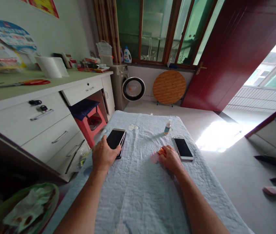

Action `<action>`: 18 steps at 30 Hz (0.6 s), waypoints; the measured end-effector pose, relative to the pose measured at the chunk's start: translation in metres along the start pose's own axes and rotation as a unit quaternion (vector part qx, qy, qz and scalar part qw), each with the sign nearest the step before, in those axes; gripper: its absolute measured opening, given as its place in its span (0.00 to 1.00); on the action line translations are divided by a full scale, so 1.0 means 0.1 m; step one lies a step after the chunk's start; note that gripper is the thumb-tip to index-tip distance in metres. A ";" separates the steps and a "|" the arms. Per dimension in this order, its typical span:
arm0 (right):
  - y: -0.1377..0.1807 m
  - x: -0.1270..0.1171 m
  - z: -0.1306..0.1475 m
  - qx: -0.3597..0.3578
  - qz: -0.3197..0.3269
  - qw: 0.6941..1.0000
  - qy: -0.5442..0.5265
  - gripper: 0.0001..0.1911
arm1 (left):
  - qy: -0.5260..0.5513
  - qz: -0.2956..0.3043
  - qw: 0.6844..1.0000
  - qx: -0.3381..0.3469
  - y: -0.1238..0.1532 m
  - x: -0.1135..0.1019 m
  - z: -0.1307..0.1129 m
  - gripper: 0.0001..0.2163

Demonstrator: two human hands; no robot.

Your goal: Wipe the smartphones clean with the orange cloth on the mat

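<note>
My left hand (103, 152) grips a gold-edged smartphone (115, 139) by its sides, thumb on the right edge. The phone's black screen faces up, and a darker phone (119, 154) lies directly beneath it. Closed fingers of my right hand (170, 159) press a small orange piece (161, 151) onto the cover; it looks like soft cloth, partly hidden. A pink patch (155, 158) shows just left of it. Right of that hand lies a white smartphone (183, 148), screen up. Beyond it stands a small spray bottle (167, 127) with a clear cap.
A pale blue quilted cover (138, 195) drapes the table. To the left are a white drawer desk (43, 120), a red stool (91, 123) and a green bin (55, 195). Behind stand an open washing machine (118, 84), a round wooden tabletop (169, 86) and a red door (225, 55).
</note>
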State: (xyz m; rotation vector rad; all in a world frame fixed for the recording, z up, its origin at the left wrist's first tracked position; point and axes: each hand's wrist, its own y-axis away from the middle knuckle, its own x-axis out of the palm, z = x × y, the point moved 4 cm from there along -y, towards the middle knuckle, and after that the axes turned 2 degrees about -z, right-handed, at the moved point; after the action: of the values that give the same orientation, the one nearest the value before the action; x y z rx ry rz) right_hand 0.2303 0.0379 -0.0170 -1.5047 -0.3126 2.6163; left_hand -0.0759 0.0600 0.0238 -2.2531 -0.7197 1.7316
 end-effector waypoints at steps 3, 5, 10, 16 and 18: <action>0.00 0.00 0.00 0.000 0.003 1.000 -0.002 0.03 | 0.013 -0.013 1.000 -0.014 -0.01 -0.03 0.00 0.34; 0.00 0.00 0.00 -0.001 0.004 1.000 -0.004 0.03 | 0.022 -0.025 0.999 -0.023 -0.01 -0.05 0.01 0.37; 0.00 0.00 0.01 0.001 0.004 1.000 -0.005 0.02 | 0.081 -0.076 0.994 0.004 0.02 -0.17 -0.06 0.40; 0.00 0.01 -0.01 0.009 0.007 1.000 -0.003 0.03 | 0.196 -0.087 0.966 0.146 0.34 -0.30 -0.52 0.39; 0.00 0.01 -0.01 0.010 0.005 1.000 0.002 0.03 | 0.232 -0.054 0.957 0.169 0.47 -0.24 -0.69 0.38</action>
State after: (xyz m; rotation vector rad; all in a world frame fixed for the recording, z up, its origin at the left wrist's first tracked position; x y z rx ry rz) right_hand 0.2304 0.0381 -0.0180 -1.5089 -0.2788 2.6157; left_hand -0.0034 0.0168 0.0433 -2.2009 -0.3972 1.1065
